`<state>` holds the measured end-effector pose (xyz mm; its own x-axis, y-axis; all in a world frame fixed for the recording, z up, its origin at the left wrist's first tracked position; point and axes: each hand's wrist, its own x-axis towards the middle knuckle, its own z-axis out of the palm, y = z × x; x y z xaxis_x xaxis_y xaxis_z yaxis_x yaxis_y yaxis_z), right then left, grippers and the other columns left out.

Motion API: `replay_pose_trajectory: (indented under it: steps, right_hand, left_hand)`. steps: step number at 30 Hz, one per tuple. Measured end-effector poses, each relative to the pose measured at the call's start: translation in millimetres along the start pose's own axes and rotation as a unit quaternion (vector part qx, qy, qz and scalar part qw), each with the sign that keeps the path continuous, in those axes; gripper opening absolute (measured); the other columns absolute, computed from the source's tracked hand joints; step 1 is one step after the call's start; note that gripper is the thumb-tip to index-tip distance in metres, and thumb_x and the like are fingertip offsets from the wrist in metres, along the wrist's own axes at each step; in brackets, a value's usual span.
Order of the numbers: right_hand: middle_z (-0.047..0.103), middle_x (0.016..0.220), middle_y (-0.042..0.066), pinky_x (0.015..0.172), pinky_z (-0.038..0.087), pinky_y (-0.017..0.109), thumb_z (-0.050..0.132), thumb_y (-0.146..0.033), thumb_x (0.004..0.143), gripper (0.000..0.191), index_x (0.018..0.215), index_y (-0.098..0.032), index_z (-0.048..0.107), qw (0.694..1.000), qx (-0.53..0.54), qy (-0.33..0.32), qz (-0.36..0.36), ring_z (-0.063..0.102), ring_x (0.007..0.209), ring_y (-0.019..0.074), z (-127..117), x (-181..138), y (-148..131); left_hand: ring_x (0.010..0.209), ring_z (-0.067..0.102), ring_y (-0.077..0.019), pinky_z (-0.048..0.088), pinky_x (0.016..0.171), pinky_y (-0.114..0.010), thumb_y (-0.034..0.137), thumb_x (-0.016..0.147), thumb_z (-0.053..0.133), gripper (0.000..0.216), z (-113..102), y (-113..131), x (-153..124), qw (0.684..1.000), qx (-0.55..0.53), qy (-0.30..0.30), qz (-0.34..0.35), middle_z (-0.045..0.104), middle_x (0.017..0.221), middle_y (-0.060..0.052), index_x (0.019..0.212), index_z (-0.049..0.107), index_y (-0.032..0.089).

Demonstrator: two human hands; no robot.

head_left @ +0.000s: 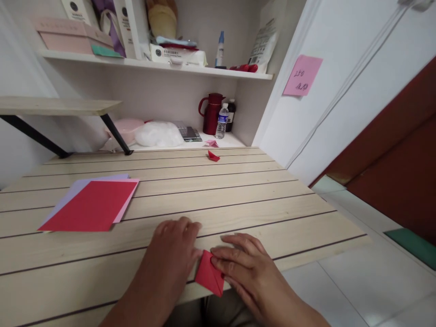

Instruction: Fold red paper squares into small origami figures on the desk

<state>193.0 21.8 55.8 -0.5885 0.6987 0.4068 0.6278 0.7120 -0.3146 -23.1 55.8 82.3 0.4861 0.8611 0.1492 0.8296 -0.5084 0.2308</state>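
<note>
Folded red paper (208, 275) at surface (238, 200) edge; left hand (173, 254) and right hand (245, 268) flat, fingers outstretched, pressing it down; sheet stack (91, 205) well apart

The table (238, 200) is done in pale wood, striped with thin dark lines. At its near edge a plain red folded paper (209, 274) is seen. On the table's left, a stack of sheets (90, 206) is topped in red, pink and lilac peeking underneath. Near its far edge a tiny red folded piece (213, 156) is spotted, and a maroon jug (211, 113) beyond the table.
</note>
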Motion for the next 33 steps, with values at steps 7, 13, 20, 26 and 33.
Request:
replay_pose_trajectory:
  steps: [7,13,20,26,33]
  right_hand:
    - [0.074,0.113,0.003,0.101,0.043,0.046,0.052,-0.021,0.097,0.026,0.117,-0.026,0.068,0.998,-0.033,0.052,-0.012,0.059,0.113,0.0239,3,0,-7]
    - [0.074,0.112,0.005,0.096,0.046,0.043,0.052,-0.016,0.095,0.03,0.121,-0.024,0.066,0.996,-0.022,0.083,-0.004,0.062,0.107,0.0228,7,0,-10]
    - [0.07,0.121,0.006,0.098,0.046,0.045,0.051,-0.014,0.094,0.036,0.128,-0.022,0.06,0.997,-0.006,0.073,-0.005,0.059,0.113,0.0244,9,-9,-9]
    - [0.065,0.13,0.005,0.106,0.042,0.046,0.058,-0.03,0.096,0.033,0.128,-0.022,0.058,0.999,-0.024,-0.011,-0.032,0.052,0.124,0.0252,2,-16,-5]
    - [0.068,0.114,0.005,0.098,0.045,0.043,0.057,-0.025,0.097,0.015,0.109,-0.023,0.066,0.994,0.045,0.095,-0.02,0.057,0.112,0.0237,13,-16,-8]
  left_hand:
    - [0.121,0.057,-0.0184,0.02,0.12,-0.04,0.018,0.091,0.055,0.03,38,10,-44,0.924,0.144,0.315,0.161,0.071,0.122,-0.005,0.119,0.065,0.017]
    - [0.113,0.063,-0.0172,0.034,0.114,-0.043,0.01,0.082,0.063,0.035,84,20,-66,0.891,0.134,0.424,0.093,0.074,0.112,-0.007,0.114,0.069,0.022]
    - [0.099,0.07,-0.0132,0.016,0.122,-0.046,0.009,0.089,0.043,0.037,89,18,-64,0.922,0.098,0.359,0.107,0.076,0.11,0.003,0.11,0.069,0.023]
    - [0.097,0.072,-0.0127,0.017,0.122,-0.04,0.008,0.088,0.049,0.033,85,16,-65,0.927,0.061,0.352,0.109,0.077,0.109,0.004,0.108,0.07,0.023]
    - [0.097,0.072,-0.0116,0.011,0.123,-0.037,0.02,0.09,0.059,0.021,74,10,-64,0.937,0.08,0.311,0.137,0.076,0.11,0.007,0.107,0.07,0.026]
